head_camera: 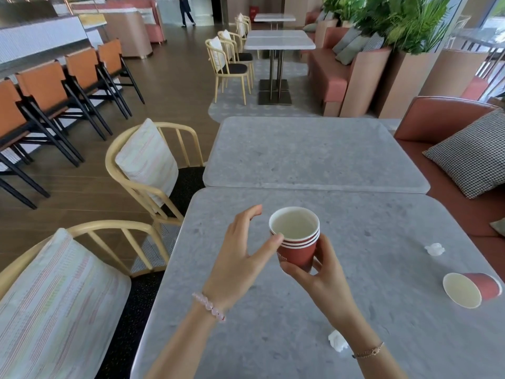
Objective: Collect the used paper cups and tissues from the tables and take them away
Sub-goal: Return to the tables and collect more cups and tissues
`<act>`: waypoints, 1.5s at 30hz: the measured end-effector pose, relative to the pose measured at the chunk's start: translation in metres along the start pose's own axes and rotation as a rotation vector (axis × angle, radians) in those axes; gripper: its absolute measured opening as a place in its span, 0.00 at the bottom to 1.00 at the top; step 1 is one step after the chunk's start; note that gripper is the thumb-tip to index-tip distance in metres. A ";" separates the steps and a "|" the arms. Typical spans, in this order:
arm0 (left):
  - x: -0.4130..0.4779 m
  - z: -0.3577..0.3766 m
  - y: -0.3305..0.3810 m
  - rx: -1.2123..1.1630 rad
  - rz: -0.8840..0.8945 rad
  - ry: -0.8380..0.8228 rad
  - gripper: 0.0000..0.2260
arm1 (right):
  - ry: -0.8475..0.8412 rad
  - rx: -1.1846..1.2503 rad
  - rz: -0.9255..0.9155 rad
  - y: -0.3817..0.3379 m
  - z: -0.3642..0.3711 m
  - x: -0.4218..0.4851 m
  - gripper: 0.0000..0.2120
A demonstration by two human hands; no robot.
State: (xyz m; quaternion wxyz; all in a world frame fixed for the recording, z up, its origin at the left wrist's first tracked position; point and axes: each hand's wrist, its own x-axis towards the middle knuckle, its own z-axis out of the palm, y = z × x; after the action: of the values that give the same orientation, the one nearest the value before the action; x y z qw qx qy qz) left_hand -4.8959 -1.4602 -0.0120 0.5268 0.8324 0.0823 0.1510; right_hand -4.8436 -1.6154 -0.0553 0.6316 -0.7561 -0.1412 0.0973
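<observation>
Crumpled tissue lies on the surface just beside the right wrist; a second tissue sits well right of the fingers. Curled fingers of the right hand grip the base of the stack of cups, three nested; the left hand is spread, thumb touching the rims. One tipped cup lies far right. Light, crushable paper, I judge: hold the walls gently.

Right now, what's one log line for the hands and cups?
right hand: grips stack of red paper cups | left hand: thumb touches rim | table: tipped red cup, far tissue, near tissue
</observation>
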 end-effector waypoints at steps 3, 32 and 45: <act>0.004 -0.005 -0.006 0.225 0.102 0.075 0.27 | 0.041 -0.010 0.009 0.002 -0.006 0.001 0.30; 0.019 0.095 -0.031 0.747 0.648 -0.125 0.21 | 0.492 -0.020 0.106 0.008 -0.087 -0.068 0.29; -0.027 0.229 0.049 0.665 0.738 -0.206 0.21 | 0.598 0.007 0.099 0.025 -0.225 -0.139 0.28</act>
State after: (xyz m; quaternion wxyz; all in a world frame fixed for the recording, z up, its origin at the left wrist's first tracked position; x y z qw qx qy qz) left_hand -4.8443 -1.6848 -0.0634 0.1504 0.9393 -0.2260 0.2100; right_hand -4.8995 -1.8745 -0.0427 0.6422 -0.7550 0.0886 -0.0986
